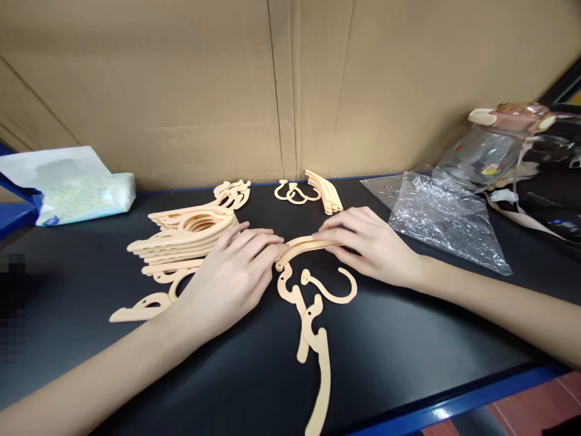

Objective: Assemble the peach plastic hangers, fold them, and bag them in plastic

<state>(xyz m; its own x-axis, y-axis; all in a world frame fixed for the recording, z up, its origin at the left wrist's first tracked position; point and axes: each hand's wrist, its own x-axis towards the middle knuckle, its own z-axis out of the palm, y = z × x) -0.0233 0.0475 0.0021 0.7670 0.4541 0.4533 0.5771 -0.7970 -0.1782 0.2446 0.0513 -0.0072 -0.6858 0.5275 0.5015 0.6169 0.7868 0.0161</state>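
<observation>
Running left-right, curved strip (pixel 303 247), left end nearer; left fingers (pixel 267 254), right fingers (pixel 339 235) pinched on it.

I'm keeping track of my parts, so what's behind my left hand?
Beyond your left hand lies a stack of beige pieces, with a smaller pile farther back. Your hand covers part of the stack's right side, so that portion can't be seen.

Left hand (pixel 238 266), right hand (pixel 365 242), fingertips facing!
Backs up, fingers bent, pinching; right forearm (pixel 494 307) slants near the worktop's (pixel 408 345) front edge.
</observation>
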